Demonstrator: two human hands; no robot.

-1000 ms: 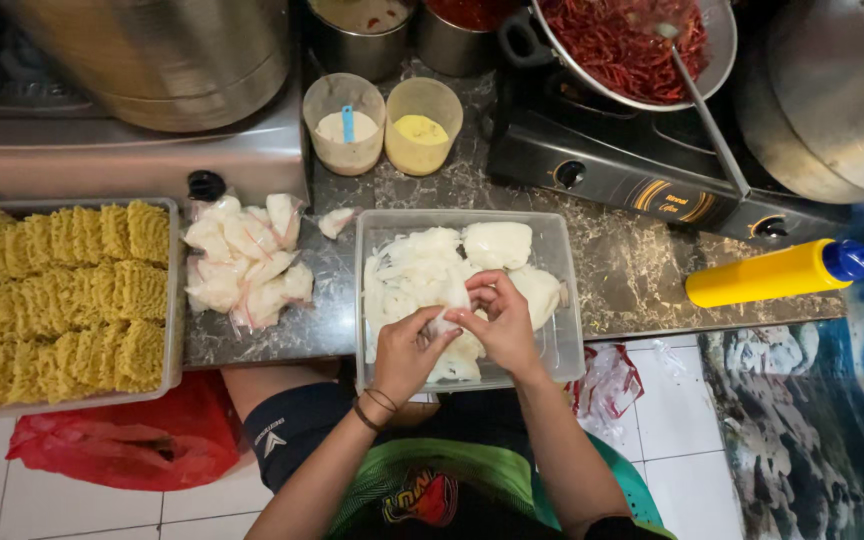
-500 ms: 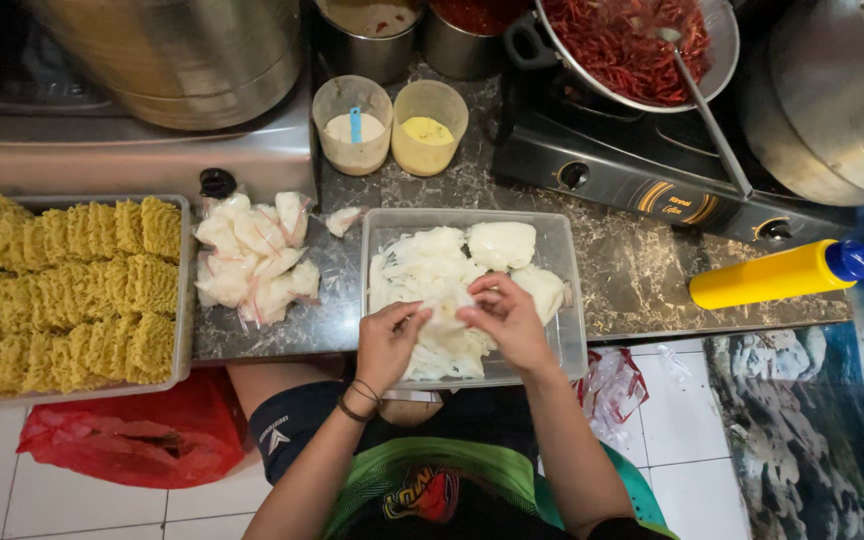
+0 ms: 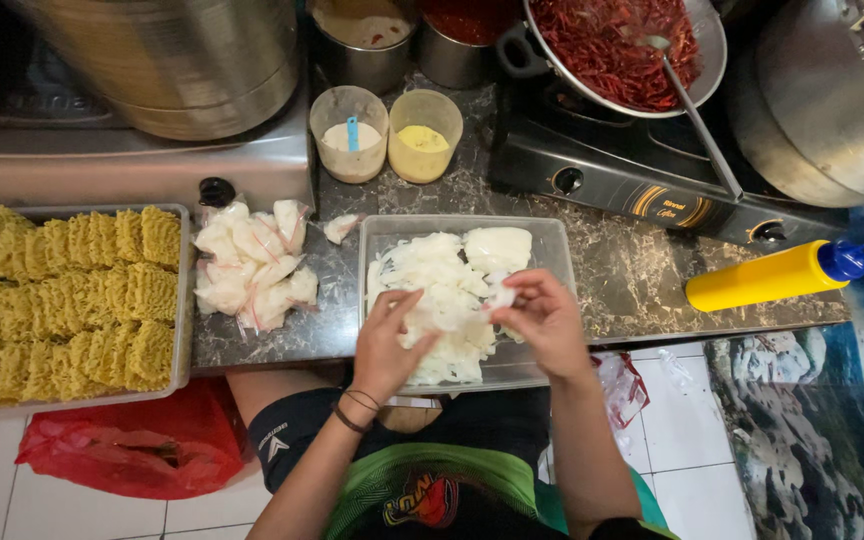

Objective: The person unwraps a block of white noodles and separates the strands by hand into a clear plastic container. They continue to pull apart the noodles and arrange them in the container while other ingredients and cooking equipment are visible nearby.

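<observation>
Both hands work in the clear tub (image 3: 552, 235): left hand (image 3: 387, 340) open on noodle sheets (image 3: 437, 300), right hand (image 3: 542, 320) pinching one piece; sticky sheets could tear.

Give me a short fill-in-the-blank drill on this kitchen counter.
1. Both hands, left hand and right hand, work in a clear tub of ____ shreds.
2. The squeeze bottle lying on the counter is ____ with a blue cap.
3. The tray holds blocks of dry ____.

Missing words: white; yellow; noodles
</observation>
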